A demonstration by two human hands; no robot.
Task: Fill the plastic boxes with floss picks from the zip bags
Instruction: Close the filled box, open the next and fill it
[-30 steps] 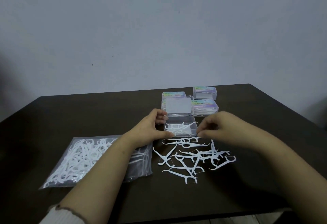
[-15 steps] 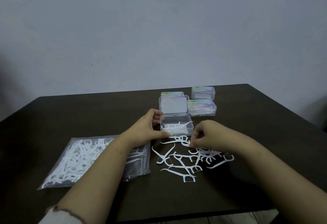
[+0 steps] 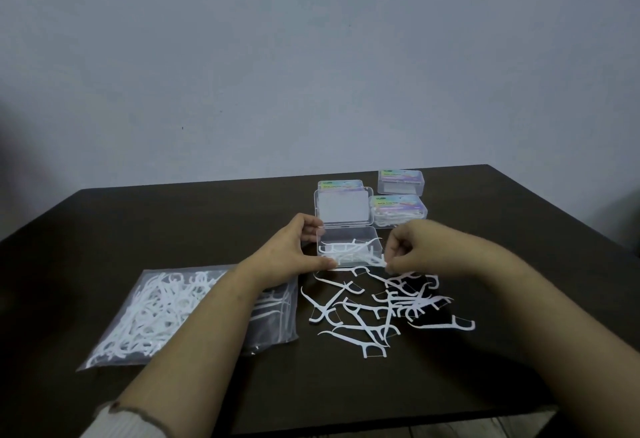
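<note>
An open clear plastic box (image 3: 375,242) stands mid-table with its lid (image 3: 343,210) raised behind it; a few white floss picks lie inside. My left hand (image 3: 287,252) grips the box's left side between thumb and fingers. My right hand (image 3: 412,247) sits at the box's front right corner and pinches a floss pick (image 3: 379,262) at its rim. Several loose floss picks (image 3: 377,306) lie scattered on the table in front of the box. A zip bag (image 3: 162,313) full of floss picks lies flat at the left, partly under my left forearm.
Three closed plastic boxes with colourful labels stand behind the open one: one (image 3: 341,184) behind the lid, one (image 3: 398,210) to its right holding picks, one (image 3: 401,182) further back. The dark table (image 3: 173,223) ends near the bottom of the view. A plain wall rises behind.
My right hand dropped from beside the box to the loose picks, then lifted a pick to the box's front right rim. My left hand kept its hold on the box.
</note>
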